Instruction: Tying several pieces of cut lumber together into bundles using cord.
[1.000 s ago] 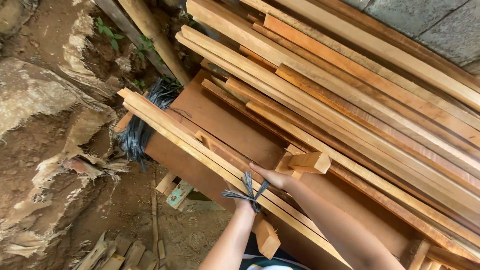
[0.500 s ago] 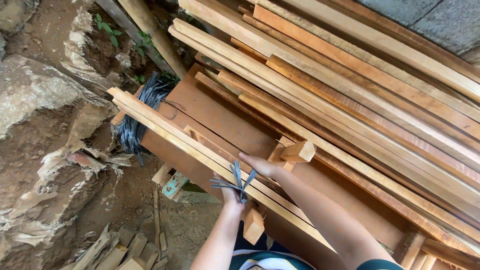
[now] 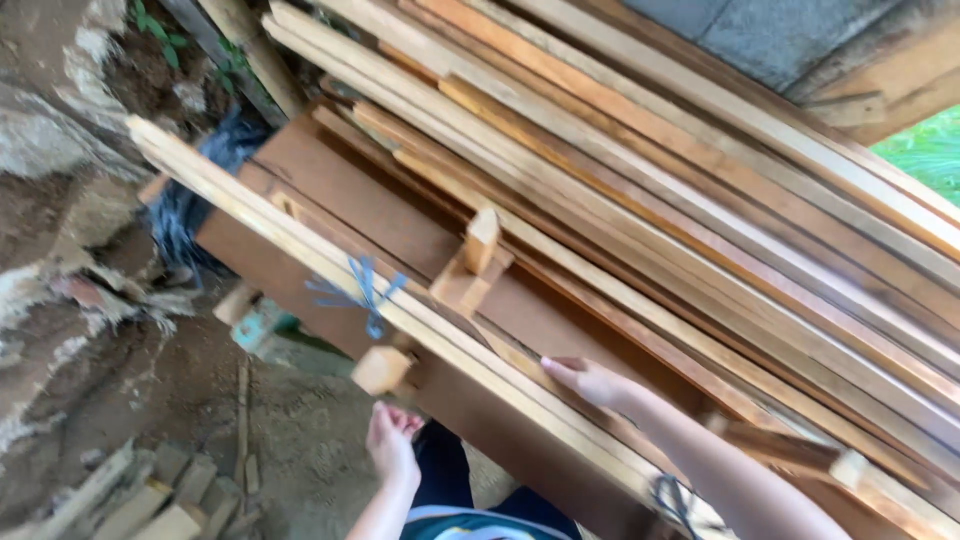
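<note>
The right hand (image 3: pixel 590 381) lies flat and loose on a long pale board (image 3: pixel 330 262). The left hand (image 3: pixel 390 440) hangs half curled, holding nothing, below a small wood block (image 3: pixel 381 369). At ten o'clock, blue string (image 3: pixel 357 292) wraps the board.

Bare dirt floor (image 3: pixel 150 400) occupies the 7 to 9 o'clock area, with rough rock (image 3: pixel 40 150) at 10 o'clock and wood scraps (image 3: pixel 130 500) at 7 o'clock. A grey concrete wall (image 3: pixel 760 35) stands at 1 o'clock. Daylit green foliage (image 3: pixel 925 150) shows at 2 o'clock.
</note>
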